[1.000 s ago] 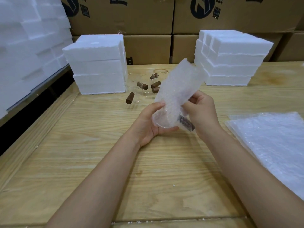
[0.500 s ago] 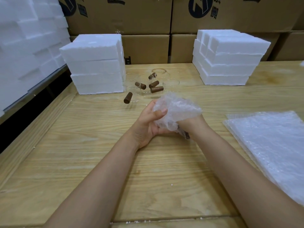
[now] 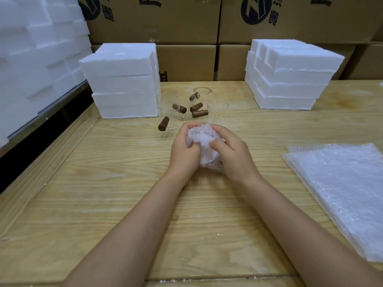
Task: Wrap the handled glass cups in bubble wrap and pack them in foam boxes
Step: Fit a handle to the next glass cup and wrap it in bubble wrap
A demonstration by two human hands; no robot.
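Note:
A glass cup wrapped in bubble wrap (image 3: 204, 145) sits between both hands above the middle of the wooden table (image 3: 103, 183). My left hand (image 3: 183, 151) grips its left side. My right hand (image 3: 233, 154) grips its right side, thumb pressed into the crumpled wrap on top. The glass itself is almost fully hidden by the wrap. Behind the hands stand several clear glass cups with brown wooden handles (image 3: 199, 110). Two stacks of white foam boxes stand at the back, one on the left (image 3: 122, 83), one on the right (image 3: 290, 75).
A pile of flat bubble wrap sheets (image 3: 344, 187) lies at the right edge of the table. More white foam (image 3: 35, 59) is stacked along the left wall. Cardboard cartons (image 3: 186, 21) line the back. Small foam crumbs dot the table near me.
The loose upright end of the bubble wrap has been folded down and crumpled over the cup. Both hands have closed round the bundle and moved slightly away from me.

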